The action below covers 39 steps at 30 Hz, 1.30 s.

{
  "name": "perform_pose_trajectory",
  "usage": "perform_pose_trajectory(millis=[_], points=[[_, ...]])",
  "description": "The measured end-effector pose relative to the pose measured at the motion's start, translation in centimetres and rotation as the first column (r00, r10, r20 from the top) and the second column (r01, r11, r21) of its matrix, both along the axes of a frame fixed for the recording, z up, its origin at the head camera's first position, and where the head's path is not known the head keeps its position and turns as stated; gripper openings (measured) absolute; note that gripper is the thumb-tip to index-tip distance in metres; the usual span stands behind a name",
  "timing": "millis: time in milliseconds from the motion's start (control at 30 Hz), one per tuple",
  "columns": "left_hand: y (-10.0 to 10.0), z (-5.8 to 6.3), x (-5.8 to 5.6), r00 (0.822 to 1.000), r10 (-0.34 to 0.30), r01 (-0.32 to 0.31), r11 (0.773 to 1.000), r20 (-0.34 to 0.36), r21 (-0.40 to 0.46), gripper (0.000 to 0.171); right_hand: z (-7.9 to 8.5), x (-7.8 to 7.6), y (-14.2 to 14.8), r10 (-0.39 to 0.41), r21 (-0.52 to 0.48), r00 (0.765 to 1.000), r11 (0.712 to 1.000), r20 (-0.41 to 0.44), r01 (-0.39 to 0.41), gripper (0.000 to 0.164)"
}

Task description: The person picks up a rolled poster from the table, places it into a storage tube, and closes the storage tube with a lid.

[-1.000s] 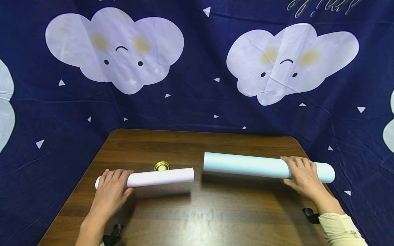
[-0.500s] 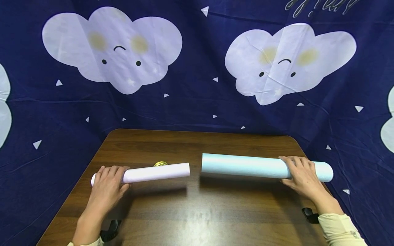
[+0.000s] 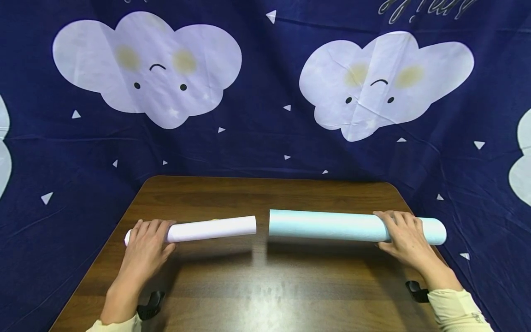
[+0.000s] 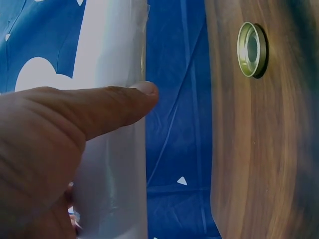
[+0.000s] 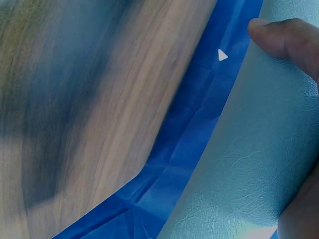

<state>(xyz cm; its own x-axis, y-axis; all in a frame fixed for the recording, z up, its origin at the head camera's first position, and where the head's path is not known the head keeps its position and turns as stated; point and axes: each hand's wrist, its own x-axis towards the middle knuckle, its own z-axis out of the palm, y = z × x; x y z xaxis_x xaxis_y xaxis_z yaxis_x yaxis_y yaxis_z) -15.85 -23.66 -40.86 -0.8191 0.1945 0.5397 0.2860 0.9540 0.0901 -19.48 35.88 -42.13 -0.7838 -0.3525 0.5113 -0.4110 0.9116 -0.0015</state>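
My left hand (image 3: 144, 252) grips a slim white roll (image 3: 211, 229) near its left end, and its thumb lies across the roll (image 4: 114, 164) in the left wrist view. A thicker light-blue roll (image 3: 323, 225) with a finely creased surface (image 5: 239, 164) is held by my right hand (image 3: 404, 240) near its right end. Both rolls are raised over the table, with shadows below them. Their inner ends face each other across a small gap, the white one tilted slightly up toward the right.
A round gold lid (image 4: 251, 50) lies on the wooden table (image 3: 265, 286); in the head view the white roll hides most of it. Behind the table hangs a dark blue cloth (image 3: 265, 83) with white clouds. A black strap piece (image 3: 151, 305) shows at the left wrist.
The white roll has risen with my left hand and now covers most of the gold lid in the head view. The light-blue roll has stayed almost where it was; the head view has shifted slightly.
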Motion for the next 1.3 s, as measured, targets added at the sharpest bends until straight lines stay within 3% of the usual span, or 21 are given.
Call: perform_pose_trajectory(millis=[1300], points=[[2.2, 0.2, -1.4, 0.997, -0.011, 0.011, 1.000, 0.081, -0.004, 0.054, -0.3, 0.0, -1.0, 0.007, 0.014, 1.000, 1.000, 0.021, -0.008, 0.083]])
